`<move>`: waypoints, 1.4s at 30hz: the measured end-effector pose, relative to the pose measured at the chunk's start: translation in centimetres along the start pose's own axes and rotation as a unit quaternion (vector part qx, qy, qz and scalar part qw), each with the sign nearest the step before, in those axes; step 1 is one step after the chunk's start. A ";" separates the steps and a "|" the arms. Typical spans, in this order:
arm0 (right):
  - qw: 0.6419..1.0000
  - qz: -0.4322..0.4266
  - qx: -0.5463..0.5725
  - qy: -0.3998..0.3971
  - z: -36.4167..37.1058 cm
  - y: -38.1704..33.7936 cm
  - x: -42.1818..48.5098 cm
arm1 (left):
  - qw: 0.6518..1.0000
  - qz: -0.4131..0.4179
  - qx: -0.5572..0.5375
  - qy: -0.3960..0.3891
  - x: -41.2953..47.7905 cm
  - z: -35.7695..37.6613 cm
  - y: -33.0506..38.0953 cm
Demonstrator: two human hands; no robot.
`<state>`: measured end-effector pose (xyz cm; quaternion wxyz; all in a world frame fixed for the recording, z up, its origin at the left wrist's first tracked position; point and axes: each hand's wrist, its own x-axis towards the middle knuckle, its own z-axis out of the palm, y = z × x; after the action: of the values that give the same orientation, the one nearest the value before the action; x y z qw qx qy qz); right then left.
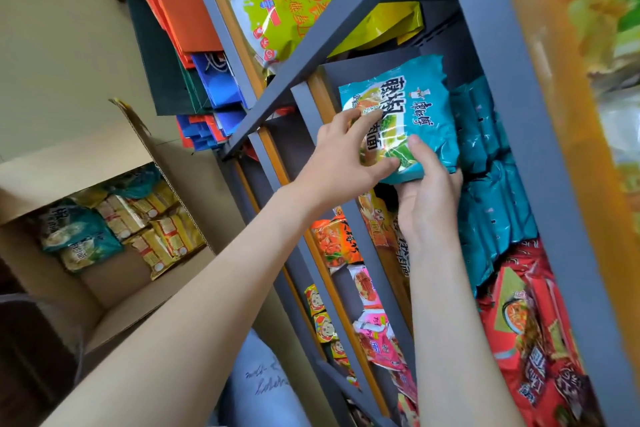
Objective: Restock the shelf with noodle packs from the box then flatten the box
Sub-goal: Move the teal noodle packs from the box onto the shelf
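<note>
A teal noodle pack (412,104) is held up at the grey shelf (349,10), in front of a row of several teal packs (491,184) standing on edge. My left hand (343,156) grips the pack's left side and my right hand (429,198) holds its lower edge from beneath, thumb on the front. The open cardboard box (114,308) sits at the lower left. Inside it lie teal packs (79,236) and yellow packs (162,229).
Red noodle packs (530,329) fill the shelf to the right of the teal row. Yellow-green packs (287,3) sit on the shelf above, orange and pink packs (349,253) below. Orange and blue paper bags (194,28) lean beside the shelving at the upper left.
</note>
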<state>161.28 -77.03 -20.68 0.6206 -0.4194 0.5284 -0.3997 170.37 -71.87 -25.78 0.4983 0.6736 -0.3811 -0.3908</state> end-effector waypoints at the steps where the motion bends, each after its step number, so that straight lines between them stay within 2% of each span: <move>1: 1.000 0.004 0.002 0.007 0.1 -0.2 0.4 | 1.000 0.000 0.000 0.003 0.4 0.1 0.2; 7: 0.999 0.017 -0.017 0.046 -0.1 -0.1 2.7 | 1.000 -0.005 0.026 -0.012 3.4 1.9 0.7; 10: 0.991 -0.011 -0.077 0.109 -0.2 -0.1 3.7 | 1.000 0.005 0.020 -0.023 4.6 2.6 0.7; 15: 0.976 -0.036 -0.183 0.114 -1.1 -1.4 6.1 | 0.998 0.023 0.035 -0.037 5.7 3.4 1.0; 18: 0.930 -0.065 -0.348 0.102 -1.8 -1.9 7.3 | 0.994 0.036 0.080 -0.061 6.6 4.1 1.4; 19: 0.900 -0.084 -0.414 0.105 -2.0 -2.0 7.6 | 0.993 0.035 0.093 -0.068 6.8 4.4 1.5; 22: 0.758 -0.111 -0.628 0.139 -2.9 -2.3 8.4 | 0.991 0.020 0.113 -0.064 7.8 5.5 1.6; 24: 0.713 -0.104 -0.679 0.143 -3.5 -2.1 8.7 | 0.990 0.013 0.135 -0.038 8.5 6.1 1.4; 27: 0.680 -0.076 -0.714 0.150 -4.1 -2.2 9.1 | 0.976 0.011 0.217 0.000 9.5 6.7 1.2; 32: 0.653 -0.049 -0.735 0.173 -5.2 -3.2 10.0 | 0.938 0.006 0.344 -0.034 10.6 7.4 0.9; 36: 0.641 -0.034 -0.742 0.192 -5.8 -2.9 10.0 | 0.949 0.025 0.302 -0.085 10.7 8.7 0.9; 42: 0.630 -0.066 -0.744 0.214 -5.3 -2.0 8.7 | 0.956 0.033 0.283 -0.071 10.4 8.7 0.8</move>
<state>157.00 -86.42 -22.10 -0.0607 -0.6748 0.7354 0.0104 166.61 -84.64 -28.27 0.2715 0.7446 -0.5328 -0.2968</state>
